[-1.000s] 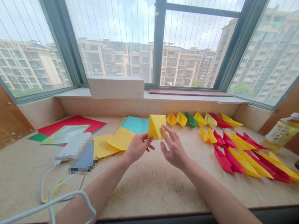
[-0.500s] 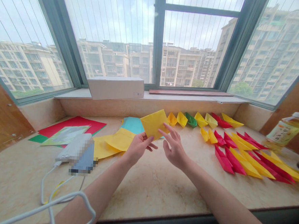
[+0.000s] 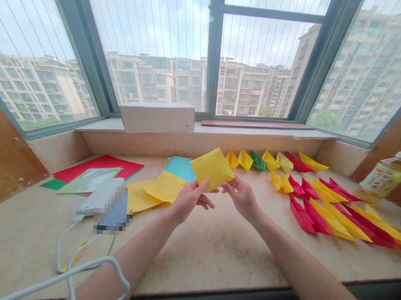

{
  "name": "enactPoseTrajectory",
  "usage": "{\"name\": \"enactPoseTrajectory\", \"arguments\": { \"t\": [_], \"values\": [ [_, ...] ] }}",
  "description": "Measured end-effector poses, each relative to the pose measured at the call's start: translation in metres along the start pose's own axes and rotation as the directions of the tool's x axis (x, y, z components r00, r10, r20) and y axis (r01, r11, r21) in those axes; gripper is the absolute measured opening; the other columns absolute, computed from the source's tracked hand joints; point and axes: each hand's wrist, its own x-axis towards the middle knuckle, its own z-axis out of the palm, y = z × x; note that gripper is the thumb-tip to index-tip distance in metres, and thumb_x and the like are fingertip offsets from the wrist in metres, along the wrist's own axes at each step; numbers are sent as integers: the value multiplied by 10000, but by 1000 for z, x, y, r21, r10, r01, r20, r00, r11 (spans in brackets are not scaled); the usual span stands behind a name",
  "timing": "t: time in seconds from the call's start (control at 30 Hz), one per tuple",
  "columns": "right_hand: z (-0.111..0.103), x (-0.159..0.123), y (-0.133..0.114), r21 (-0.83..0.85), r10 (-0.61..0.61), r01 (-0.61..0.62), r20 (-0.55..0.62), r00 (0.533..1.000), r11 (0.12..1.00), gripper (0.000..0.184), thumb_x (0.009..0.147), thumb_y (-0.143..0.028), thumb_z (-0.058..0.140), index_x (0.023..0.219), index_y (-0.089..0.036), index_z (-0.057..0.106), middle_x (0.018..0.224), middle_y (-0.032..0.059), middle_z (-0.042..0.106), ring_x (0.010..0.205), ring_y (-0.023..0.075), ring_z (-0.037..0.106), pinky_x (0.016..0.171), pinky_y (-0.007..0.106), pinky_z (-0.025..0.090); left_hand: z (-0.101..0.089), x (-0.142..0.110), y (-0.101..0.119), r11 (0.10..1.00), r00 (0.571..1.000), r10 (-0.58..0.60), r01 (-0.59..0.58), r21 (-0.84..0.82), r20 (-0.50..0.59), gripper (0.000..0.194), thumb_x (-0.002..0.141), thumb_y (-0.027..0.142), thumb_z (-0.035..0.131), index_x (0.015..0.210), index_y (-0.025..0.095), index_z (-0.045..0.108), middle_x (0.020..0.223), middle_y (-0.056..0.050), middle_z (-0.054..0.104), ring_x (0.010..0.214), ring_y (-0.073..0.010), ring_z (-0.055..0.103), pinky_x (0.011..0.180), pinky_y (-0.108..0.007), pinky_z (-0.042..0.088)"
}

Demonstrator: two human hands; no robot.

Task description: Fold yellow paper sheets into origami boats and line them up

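Observation:
A folded square of yellow paper (image 3: pixel 212 167) is held up above the counter, one corner pointing upward. My left hand (image 3: pixel 191 198) pinches its lower left edge, thumb in front and the other fingers behind or below. At its right corner, my right hand (image 3: pixel 241 195) closes thumb and fingertips on the paper's edge. Behind and left of the folded paper lie loose yellow sheets (image 3: pixel 164 187) and a light blue sheet (image 3: pixel 177 167).
Rows of folded paper boats (image 3: pixel 318 216) in red, yellow and green stand at the right, near a drink bottle (image 3: pixel 385 177). On the left are red sheets (image 3: pixel 94 165), a white power bank (image 3: pixel 103 196) and a looping white cable (image 3: pixel 95 263). A white box (image 3: pixel 156 119) sits on the sill.
My right hand has come from spread fingers over the front of the paper down to a pinch at its right corner. The left hand keeps its hold.

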Motion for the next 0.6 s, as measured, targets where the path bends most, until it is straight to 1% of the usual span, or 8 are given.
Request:
{"name": "enactPoseTrajectory", "arguments": {
  "t": [0.1, 0.17, 0.23, 0.3, 0.43, 0.5, 0.6],
  "values": [
    [0, -2, -1, -50, -75, 72, -71, 995, 996, 569, 820, -472, 689, 1314, -232, 539, 1077, 84, 704, 760, 186, 677, 688, 326, 558, 2, 0, 0, 1000, 1000, -10, 10, -22, -17, 372, 884, 460, 583, 1068, 139, 543, 966, -121, 721, 465, -100, 626, 425, -200, 419],
    [-1, -3, -1, -98, -150, 142, -78, 986, 985, 622, 809, -448, 711, 1365, -252, 512, 1151, 90, 677, 805, 185, 672, 719, 327, 563, 3, 0, 0, 1000, 999, -15, 15, -24, -35, 347, 879, 450, 580, 1028, 140, 533, 895, -90, 711, 434, -89, 595, 400, -193, 392],
    [-2, -4, 0, -141, -215, 209, -26, 976, 968, 561, 825, -428, 701, 1339, -254, 558, 1134, 80, 682, 824, 184, 663, 747, 326, 562, 4, -1, -1, 1000, 999, -18, 17, -19, -36, 336, 880, 452, 569, 1010, 147, 520, 838, -57, 689, 416, -81, 572, 389, -189, 380],
    [-2, -5, 3, -175, -257, 255, 12, 966, 951, 507, 841, -416, 689, 1310, -246, 598, 1068, 67, 700, 818, 185, 657, 756, 327, 559, 5, -1, -2, 1000, 1000, -10, 10, -4, -23, 333, 888, 465, 551, 1010, 159, 504, 802, -26, 661, 408, -77, 554, 384, -189, 379],
    [-2, -7, 8, -251, -298, 282, -28, 954, 926, 513, 840, -412, 693, 1311, -230, 607, 990, 64, 715, 777, 192, 658, 736, 335, 558, 8, -2, -6, 1000, 1000, 14, -14, 27, 21, 357, 917, 515, 493, 1057, 189, 456, 700, 34, 584, 397, -78, 517, 370, -185, 368],
    [-2, -8, 8, -291, -324, 300, -36, 945, 908, 501, 843, -404, 693, 1306, -229, 614, 1009, 76, 721, 806, 208, 673, 750, 341, 556, 9, -1, -8, 999, 999, 29, -29, 19, 45, 362, 928, 525, 471, 1088, 202, 433, 643, 68, 519, 382, -68, 471, 362, -174, 348],
    [-3, -9, 8, -346, -370, 339, -25, 929, 875, 453, 867, -379, 671, 1294, -233, 626, 1058, 97, 721, 870, 232, 686, 787, 354, 547, 10, -1, -9, 998, 996, 68, -68, 5, 66, 336, 940, 505, 466, 1098, 214, 415, 624, 91, 457, 372, -47, 409, 359, -156, 315]
  ]
}}
